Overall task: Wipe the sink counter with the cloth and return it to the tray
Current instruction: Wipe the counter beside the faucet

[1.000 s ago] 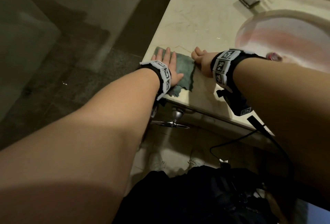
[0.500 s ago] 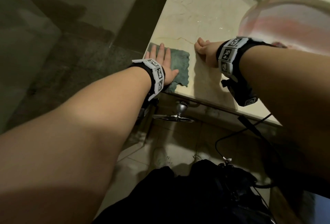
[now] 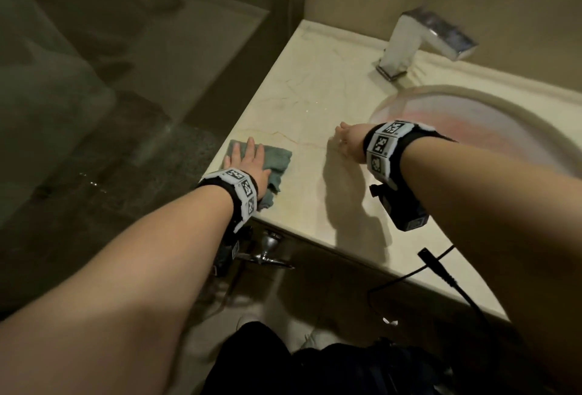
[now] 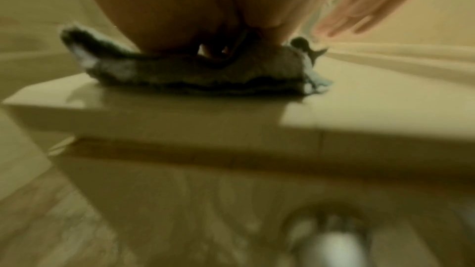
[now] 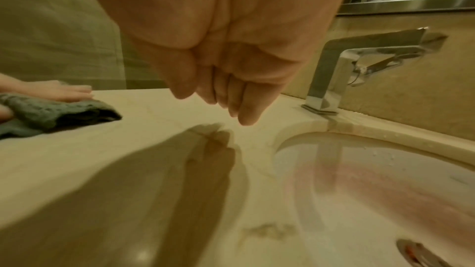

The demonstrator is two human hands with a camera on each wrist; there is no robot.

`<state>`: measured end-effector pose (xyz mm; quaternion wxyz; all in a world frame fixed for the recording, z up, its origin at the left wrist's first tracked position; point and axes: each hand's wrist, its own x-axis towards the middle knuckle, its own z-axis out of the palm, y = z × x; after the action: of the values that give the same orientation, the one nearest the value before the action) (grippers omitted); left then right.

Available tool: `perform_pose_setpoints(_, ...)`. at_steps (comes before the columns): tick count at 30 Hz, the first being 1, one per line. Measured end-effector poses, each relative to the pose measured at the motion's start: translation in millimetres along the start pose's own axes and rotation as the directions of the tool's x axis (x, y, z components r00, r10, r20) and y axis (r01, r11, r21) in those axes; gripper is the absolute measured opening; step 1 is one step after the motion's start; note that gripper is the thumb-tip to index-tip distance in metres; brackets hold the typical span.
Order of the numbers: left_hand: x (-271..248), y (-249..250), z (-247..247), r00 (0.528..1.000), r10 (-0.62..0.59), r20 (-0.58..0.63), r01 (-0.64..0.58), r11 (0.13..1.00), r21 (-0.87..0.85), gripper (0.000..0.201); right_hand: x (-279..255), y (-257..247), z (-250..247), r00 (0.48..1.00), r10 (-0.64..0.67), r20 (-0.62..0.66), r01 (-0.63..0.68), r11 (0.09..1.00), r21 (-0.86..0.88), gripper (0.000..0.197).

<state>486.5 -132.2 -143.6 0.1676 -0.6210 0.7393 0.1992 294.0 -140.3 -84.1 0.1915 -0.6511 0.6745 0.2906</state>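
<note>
Marble, pale and veined, makes up the sink counter (image 3: 318, 104), and at its near left corner lies the grey-green cloth (image 3: 278, 158), folded, its near edge at the counter's front lip. The left hand (image 3: 247, 160) presses flat on it, fingers straight and slightly spread, palm down; a second ago it lay further right on the cloth, close to the other hand, and the cloth has since slid toward the left corner with it. The right hand (image 3: 348, 139) was resting on the counter just beside the cloth then; now it is well apart from it, hovering above the marble near the rim of the basin (image 3: 535, 130), fingers held together, loosely bent and holding nothing, its shadow cast on the stone below in the right wrist view. Behind the basin, at the back wall, stands the chrome faucet (image 3: 406, 45). No tray is in view.
</note>
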Motion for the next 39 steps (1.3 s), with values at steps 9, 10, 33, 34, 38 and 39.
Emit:
perform_pose_setpoints(9, 28, 21, -125, 0.98, -0.141, -0.142, 0.049, 0.855, -0.516, 0.051, 9, 42, -30, 0.994, 0.04, -0.099, -0.029, 0.993, 0.112, 0.051)
perform_pose_setpoints(10, 36, 27, -138, 0.973, -0.144, -0.178, 0.027, 0.845, -0.534, 0.05, 13, 43, -32, 0.994, 0.044, -0.1, -0.03, 0.99, 0.136, 0.052)
perform_pose_setpoints(33, 287, 106, -177, 0.984, 0.143, -0.104, -0.158, 0.975, -0.156, 0.065, 200, 78, -92, 0.99, 0.142, -0.02, -0.126, 0.929, 0.348, 0.063)
perform_pose_setpoints(34, 290, 107, -168, 0.984, 0.164, -0.066, -0.169, 0.982, -0.089, 0.066, 202, 79, -87, 0.99, 0.138, -0.034, -0.117, 0.925, 0.36, 0.064)
perform_pose_setpoints(38, 296, 108, -147, 0.978, 0.2, -0.068, -0.185, 0.967, 0.175, 0.063, 204, 83, -85, 0.991, 0.129, -0.025, -0.11, 0.919, 0.378, 0.064)
perform_pose_setpoints(39, 297, 110, -146, 0.976, 0.204, -0.069, -0.188, 0.962, 0.197, 0.063, 205, 83, -85, 0.991, 0.13, -0.031, -0.109, 0.921, 0.374, 0.065)
